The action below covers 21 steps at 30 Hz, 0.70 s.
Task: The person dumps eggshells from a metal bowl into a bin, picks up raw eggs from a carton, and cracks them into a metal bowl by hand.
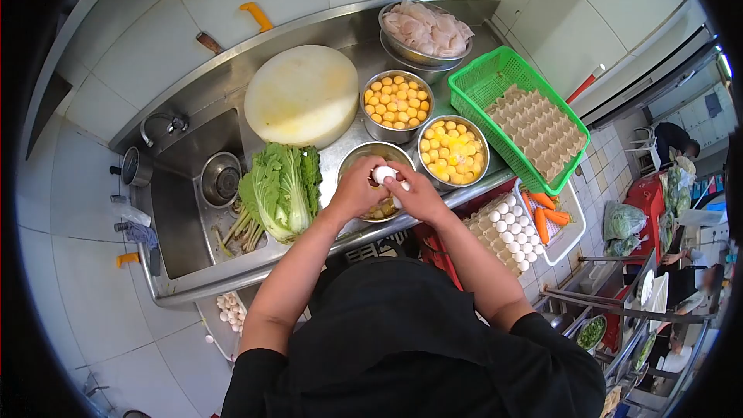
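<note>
My left hand (pixel 357 192) curls around a white egg (pixel 383 174) over a metal bowl (pixel 352 156). From the other side my right hand (pixel 419 197) closes in, fingertips against the egg, with more white shell showing at its fingers. Some yellowish contents show low in the bowl, partly hidden by my hands. Just beyond stand two metal pots full of cracked eggs, one pot (pixel 396 130) behind and the other pot (pixel 487 156) to the right, both crowded with yolks.
A leafy cabbage (pixel 280 190) lies between bowl and sink (pixel 182 224). Behind it sits a round cutting board (pixel 302 97). At right are a green basket (pixel 484 77) with an egg tray (pixel 534 124), whole eggs (pixel 515 228) and carrots (pixel 540 224). Sliced pale meat (pixel 426 27) fills a bowl behind.
</note>
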Available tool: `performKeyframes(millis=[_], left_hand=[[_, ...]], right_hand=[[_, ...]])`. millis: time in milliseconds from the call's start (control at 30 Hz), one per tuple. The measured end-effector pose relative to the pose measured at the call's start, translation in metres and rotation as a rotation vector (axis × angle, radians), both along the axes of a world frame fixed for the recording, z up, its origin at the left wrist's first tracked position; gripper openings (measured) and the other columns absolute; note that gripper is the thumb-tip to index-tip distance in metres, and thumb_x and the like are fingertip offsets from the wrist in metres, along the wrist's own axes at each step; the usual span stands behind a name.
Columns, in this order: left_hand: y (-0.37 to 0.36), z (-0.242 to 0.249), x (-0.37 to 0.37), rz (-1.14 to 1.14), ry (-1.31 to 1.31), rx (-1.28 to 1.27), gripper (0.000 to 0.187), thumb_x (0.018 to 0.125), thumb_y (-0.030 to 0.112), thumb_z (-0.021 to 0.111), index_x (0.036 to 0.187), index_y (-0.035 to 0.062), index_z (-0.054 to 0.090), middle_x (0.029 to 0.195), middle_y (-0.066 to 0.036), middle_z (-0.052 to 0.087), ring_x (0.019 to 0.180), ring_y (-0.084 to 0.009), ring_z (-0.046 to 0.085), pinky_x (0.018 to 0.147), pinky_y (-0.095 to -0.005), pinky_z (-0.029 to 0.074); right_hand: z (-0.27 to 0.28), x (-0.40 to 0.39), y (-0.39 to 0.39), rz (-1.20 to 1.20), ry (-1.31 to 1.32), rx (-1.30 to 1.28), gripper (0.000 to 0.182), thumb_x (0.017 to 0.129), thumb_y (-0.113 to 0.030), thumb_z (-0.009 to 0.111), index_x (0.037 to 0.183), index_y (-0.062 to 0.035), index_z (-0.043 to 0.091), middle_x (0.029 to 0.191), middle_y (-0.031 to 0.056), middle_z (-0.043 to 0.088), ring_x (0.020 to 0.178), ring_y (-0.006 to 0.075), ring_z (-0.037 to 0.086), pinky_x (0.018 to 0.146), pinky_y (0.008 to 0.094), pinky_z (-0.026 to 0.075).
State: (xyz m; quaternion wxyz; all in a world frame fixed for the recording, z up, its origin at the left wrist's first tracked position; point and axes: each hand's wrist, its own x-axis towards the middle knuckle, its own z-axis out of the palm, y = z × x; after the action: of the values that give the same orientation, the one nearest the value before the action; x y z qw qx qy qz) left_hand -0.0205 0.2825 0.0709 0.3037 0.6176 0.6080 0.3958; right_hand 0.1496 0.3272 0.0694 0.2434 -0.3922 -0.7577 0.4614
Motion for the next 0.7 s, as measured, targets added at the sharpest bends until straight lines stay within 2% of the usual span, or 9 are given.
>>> performKeyframes(millis=[67, 100, 167, 200, 433, 500, 533, 633, 700], left_hand=[[0.006, -0.023, -0.008, 0.066, -0.232, -0.069, 0.041, 0.073, 0.005, 0.073, 0.11, 0.001, 0.055, 0.106, -0.012, 0.061, 0.09, -0.0227, 0.063, 0.079, -0.0324, 0.053], [0.008, -0.03, -0.015, 0.138, -0.464, -0.138, 0.04, 0.075, 0.005, 0.072, 0.111, 0.0002, 0.054, 0.105, -0.012, 0.061, 0.09, -0.0201, 0.063, 0.078, -0.0322, 0.054], [0.005, -0.017, -0.023, 0.274, -0.967, -0.276, 0.032, 0.08, 0.002, 0.061, 0.111, 0.0018, 0.053, 0.105, -0.013, 0.059, 0.09, -0.0197, 0.062, 0.083, -0.0325, 0.055], [0.002, -0.016, -0.029, 0.297, -1.046, -0.273, 0.03, 0.081, 0.004, 0.057, 0.11, 0.0023, 0.053, 0.104, -0.013, 0.059, 0.091, -0.021, 0.062, 0.084, -0.0338, 0.055], [-0.01, -0.019, -0.034, 0.257, -1.346, -0.268, 0.032, 0.082, 0.013, 0.046, 0.112, 0.0025, 0.05, 0.105, -0.017, 0.057, 0.092, -0.0282, 0.06, 0.088, -0.0415, 0.053], [-0.007, -0.019, -0.026, 0.242, -1.366, -0.278, 0.032, 0.082, 0.014, 0.045, 0.112, 0.0025, 0.051, 0.103, -0.017, 0.057, 0.091, -0.0283, 0.059, 0.087, -0.0425, 0.054], [-0.005, -0.02, -0.023, 0.209, -1.383, -0.308, 0.032, 0.081, 0.015, 0.044, 0.11, 0.0024, 0.051, 0.102, -0.016, 0.058, 0.09, -0.0276, 0.06, 0.087, -0.0428, 0.053], [-0.004, -0.016, -0.015, 0.145, -1.418, -0.337, 0.025, 0.083, 0.014, 0.051, 0.104, 0.0019, 0.055, 0.097, -0.014, 0.058, 0.088, -0.0252, 0.06, 0.083, -0.042, 0.055], [-0.002, -0.011, -0.006, 0.198, -1.007, -0.444, 0.02, 0.08, 0.012, 0.065, 0.096, 0.0022, 0.058, 0.088, -0.01, 0.059, 0.082, -0.0216, 0.059, 0.081, -0.0404, 0.056]], right_hand=[[0.01, 0.012, 0.004, -0.105, 0.195, -0.464, 0.04, 0.093, -0.022, 0.056, 0.127, -0.0016, 0.054, 0.101, 0.0121, 0.063, 0.094, 0.0241, 0.063, 0.085, 0.035, 0.049], [0.01, 0.024, 0.007, -0.108, 0.194, -0.462, 0.04, 0.093, -0.022, 0.056, 0.127, -0.0016, 0.054, 0.101, 0.0121, 0.063, 0.094, 0.0241, 0.063, 0.085, 0.035, 0.049], [0.006, 0.053, 0.012, -0.023, 0.86, -0.923, 0.035, 0.092, -0.012, 0.057, 0.124, 0.0016, 0.053, 0.105, 0.0089, 0.06, 0.105, 0.0179, 0.059, 0.093, 0.0317, 0.048], [0.011, 0.059, 0.008, -0.026, 0.859, -0.924, 0.035, 0.092, -0.012, 0.057, 0.124, 0.0016, 0.053, 0.105, 0.0089, 0.06, 0.105, 0.0179, 0.059, 0.093, 0.0317, 0.048], [-0.018, 0.077, -0.03, -0.242, 0.227, -0.254, 0.039, 0.09, -0.018, 0.062, 0.124, -0.0018, 0.052, 0.116, 0.0123, 0.059, 0.106, 0.0251, 0.061, 0.089, 0.0346, 0.05], [-0.069, 0.082, -0.032, -0.202, -0.303, 0.233, 0.04, 0.091, -0.02, 0.061, 0.127, -0.003, 0.051, 0.12, 0.0185, 0.058, 0.106, 0.0329, 0.061, 0.089, 0.0374, 0.049], [-0.077, 0.08, -0.035, -0.208, -0.27, 0.274, 0.041, 0.091, -0.02, 0.061, 0.127, -0.0033, 0.051, 0.118, 0.0237, 0.056, 0.106, 0.04, 0.058, 0.089, 0.0406, 0.048], [-0.083, 0.074, -0.037, -0.364, -0.174, 0.189, 0.041, 0.094, -0.023, 0.059, 0.128, -0.0035, 0.05, 0.11, 0.0197, 0.062, 0.1, 0.0343, 0.062, 0.086, 0.0373, 0.05], [-0.072, 0.067, -0.036, -0.386, 0.007, 0.023, 0.037, 0.096, -0.025, 0.057, 0.126, -0.0033, 0.051, 0.103, 0.0156, 0.062, 0.09, 0.0285, 0.063, 0.078, 0.0344, 0.051]])
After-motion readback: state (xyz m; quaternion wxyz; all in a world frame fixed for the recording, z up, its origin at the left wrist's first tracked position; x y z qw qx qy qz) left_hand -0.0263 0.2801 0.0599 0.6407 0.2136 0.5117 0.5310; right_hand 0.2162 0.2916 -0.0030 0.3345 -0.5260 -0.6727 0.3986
